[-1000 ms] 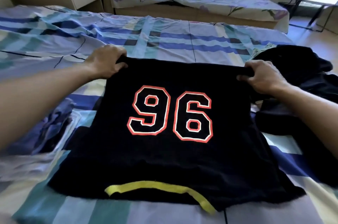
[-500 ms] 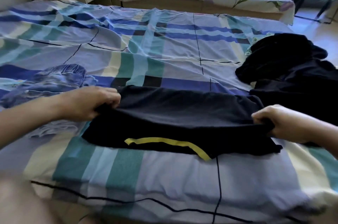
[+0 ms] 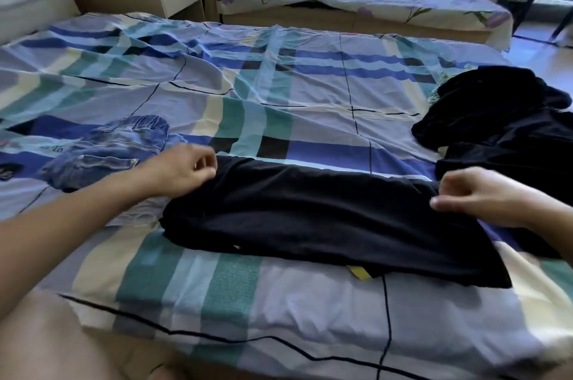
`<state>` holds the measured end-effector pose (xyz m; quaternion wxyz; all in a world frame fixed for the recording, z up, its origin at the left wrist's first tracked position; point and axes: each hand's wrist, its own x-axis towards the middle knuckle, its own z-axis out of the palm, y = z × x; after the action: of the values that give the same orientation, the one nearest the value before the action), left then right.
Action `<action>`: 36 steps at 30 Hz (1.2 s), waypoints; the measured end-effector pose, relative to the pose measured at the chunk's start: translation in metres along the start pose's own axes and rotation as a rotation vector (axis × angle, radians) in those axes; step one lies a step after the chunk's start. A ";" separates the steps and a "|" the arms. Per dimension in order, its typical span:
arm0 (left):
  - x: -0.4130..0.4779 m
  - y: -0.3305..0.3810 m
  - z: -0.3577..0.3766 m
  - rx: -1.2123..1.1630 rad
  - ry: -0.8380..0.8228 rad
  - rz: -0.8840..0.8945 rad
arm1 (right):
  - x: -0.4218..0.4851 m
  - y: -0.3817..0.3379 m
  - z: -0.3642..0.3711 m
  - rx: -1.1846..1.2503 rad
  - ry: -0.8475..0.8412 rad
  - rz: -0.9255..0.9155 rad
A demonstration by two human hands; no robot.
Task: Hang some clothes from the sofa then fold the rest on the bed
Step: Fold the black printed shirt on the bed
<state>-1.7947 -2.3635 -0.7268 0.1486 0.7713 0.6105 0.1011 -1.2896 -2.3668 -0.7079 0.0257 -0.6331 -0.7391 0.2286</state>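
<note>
Head view: black shirt (image 3: 325, 218) lies folded across the near part of the plaid bed (image 3: 279, 94) (a yellow strip (image 3: 359, 272) peeks from under it). Left hand (image 3: 186, 170), loosely curled, grips nothing at its left end; right hand (image 3: 474, 196) is blurred at the right end, grip unclear

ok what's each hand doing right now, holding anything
left hand: fingers loosely curled, holding nothing, by the left end of the folded black fabric t-shirt
right hand: loosely curled, a bit blurred, holding nothing, over the t-shirt's right end
</note>
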 end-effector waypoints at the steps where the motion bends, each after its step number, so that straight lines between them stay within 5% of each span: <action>1: 0.012 -0.001 0.004 0.013 0.101 -0.069 | 0.009 0.000 0.002 0.018 0.174 0.045; 3: 0.033 -0.001 0.015 0.070 0.174 -0.187 | 0.024 0.006 0.008 0.029 0.308 0.142; 7: 0.051 -0.004 0.037 0.078 0.180 -0.281 | 0.042 0.033 0.024 0.234 0.273 0.292; 15: 0.061 -0.004 0.055 0.099 0.184 -0.310 | 0.053 0.052 0.038 0.362 0.343 0.317; 26: 0.079 0.003 0.034 0.288 0.256 -0.423 | 0.043 0.068 0.028 0.157 0.484 0.519; 32: 0.081 0.013 0.035 0.412 0.094 -0.529 | 0.045 0.056 0.034 0.104 0.455 0.565; 34: 0.079 0.027 0.039 0.497 0.144 -0.468 | 0.045 0.045 0.034 0.022 0.490 0.502; 36: 0.076 0.047 0.047 0.535 0.307 -0.196 | 0.043 0.031 0.033 -0.037 0.605 0.339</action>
<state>-1.7184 -2.3041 -0.7564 -0.1442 0.6963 0.7021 0.0373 -1.2799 -2.3327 -0.7596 0.1940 -0.7865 -0.5860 0.0181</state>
